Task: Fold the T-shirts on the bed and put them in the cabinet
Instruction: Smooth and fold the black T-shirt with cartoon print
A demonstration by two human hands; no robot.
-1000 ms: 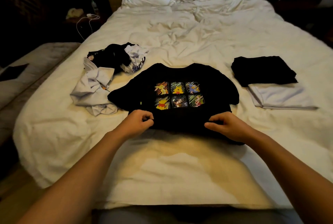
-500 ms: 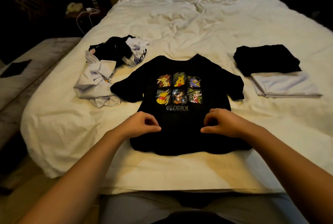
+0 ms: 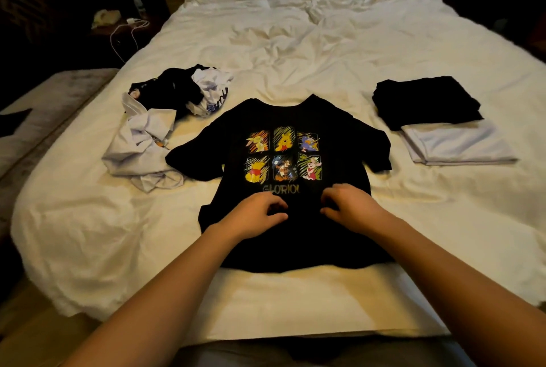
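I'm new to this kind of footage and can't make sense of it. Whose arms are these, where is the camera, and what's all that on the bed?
No machine here: a person wears one camera on the head, looking down at their own arms. The left hand and right hand rest with curled fingers on a black T-shirt spread flat, print up, on the white bed. Whether they pinch the cloth is unclear. To the left lies a heap of unfolded shirts. To the right sit two folded ones, a folded black shirt partly on a folded white shirt.
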